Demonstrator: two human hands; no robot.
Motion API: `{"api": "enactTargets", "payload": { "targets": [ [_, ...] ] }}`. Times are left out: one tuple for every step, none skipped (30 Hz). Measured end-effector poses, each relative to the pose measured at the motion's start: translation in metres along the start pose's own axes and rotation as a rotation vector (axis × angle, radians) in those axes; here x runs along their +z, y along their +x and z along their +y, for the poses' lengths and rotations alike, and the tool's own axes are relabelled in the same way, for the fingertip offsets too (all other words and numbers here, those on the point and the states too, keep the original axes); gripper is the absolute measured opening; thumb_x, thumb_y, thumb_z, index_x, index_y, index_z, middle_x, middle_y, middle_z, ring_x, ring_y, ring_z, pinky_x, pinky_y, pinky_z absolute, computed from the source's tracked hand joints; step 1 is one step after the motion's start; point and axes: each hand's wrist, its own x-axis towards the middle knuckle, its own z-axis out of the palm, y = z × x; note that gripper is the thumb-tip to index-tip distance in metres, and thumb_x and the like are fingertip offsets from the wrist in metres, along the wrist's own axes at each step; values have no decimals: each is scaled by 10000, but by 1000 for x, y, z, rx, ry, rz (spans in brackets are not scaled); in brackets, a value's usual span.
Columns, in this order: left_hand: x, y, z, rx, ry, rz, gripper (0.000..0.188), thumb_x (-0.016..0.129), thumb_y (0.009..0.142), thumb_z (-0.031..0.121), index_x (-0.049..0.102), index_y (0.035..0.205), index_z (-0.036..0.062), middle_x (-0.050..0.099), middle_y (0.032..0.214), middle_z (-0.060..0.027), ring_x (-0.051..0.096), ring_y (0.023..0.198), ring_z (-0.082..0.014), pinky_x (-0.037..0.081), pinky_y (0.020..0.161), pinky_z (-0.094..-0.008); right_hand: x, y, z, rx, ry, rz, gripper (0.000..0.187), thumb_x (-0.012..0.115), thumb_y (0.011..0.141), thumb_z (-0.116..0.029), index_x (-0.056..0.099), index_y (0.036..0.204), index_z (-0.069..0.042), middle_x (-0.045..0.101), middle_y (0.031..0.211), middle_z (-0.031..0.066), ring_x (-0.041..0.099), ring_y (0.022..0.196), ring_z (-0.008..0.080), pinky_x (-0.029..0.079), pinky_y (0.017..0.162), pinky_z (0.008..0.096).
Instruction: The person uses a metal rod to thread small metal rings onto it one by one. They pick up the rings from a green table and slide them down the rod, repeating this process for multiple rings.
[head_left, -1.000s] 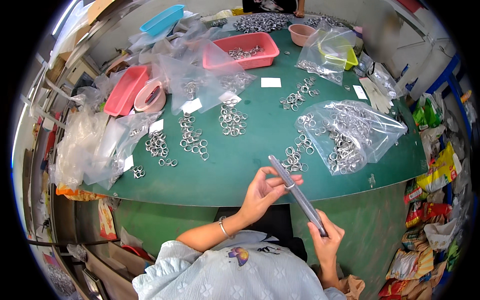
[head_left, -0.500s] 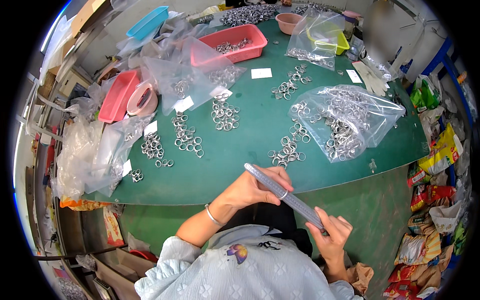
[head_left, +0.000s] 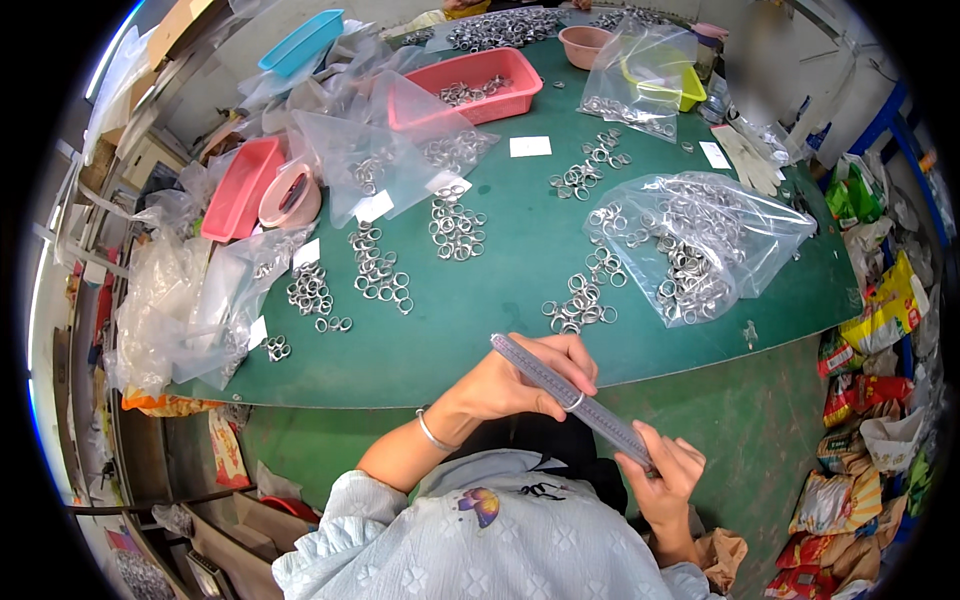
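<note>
A grey tapered ring sizing stick slants across in front of my body, its thin end up and to the left. A silver ring sits around it near the middle. My left hand is closed about the stick, thumb and fingers at either side of the ring. Near the stick's thick lower end, my right hand grips it between thumb and fingers. The nearest loose rings lie in a small pile on the green table, beyond my hands.
A clear bag of rings lies at the right. Several ring piles with white paper slips stand at the left, near plastic bags. Farther back are a red basket, a pink bowl and a glove. Colourful packets line the right.
The view has shifted slightly. Both hands still grip the stick, which sits slightly lower in the picture, and the ring stays near its middle.
</note>
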Motion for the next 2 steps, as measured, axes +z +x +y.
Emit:
{"api": "enactTargets", "payload": {
  "targets": [
    [0, -1, 1, -5, 9, 1, 362, 806, 666, 166, 674, 940, -32, 578, 908, -90, 557, 872, -222, 447, 763, -331, 0, 0, 0, -4, 1, 1, 394, 785, 635, -150, 665, 990, -29, 538, 554, 15, 413, 401, 158, 295, 425, 282],
    [-1, -2, 1, -9, 8, -5, 351, 802, 674, 160, 676, 942, -29, 580, 916, -93, 560, 877, -226, 448, 767, -335, 1, -1, 0, -8, 2, 2, 396, 784, 637, -151, 665, 994, -30, 541, 556, 15, 413, 401, 160, 297, 425, 284]
  ]
}}
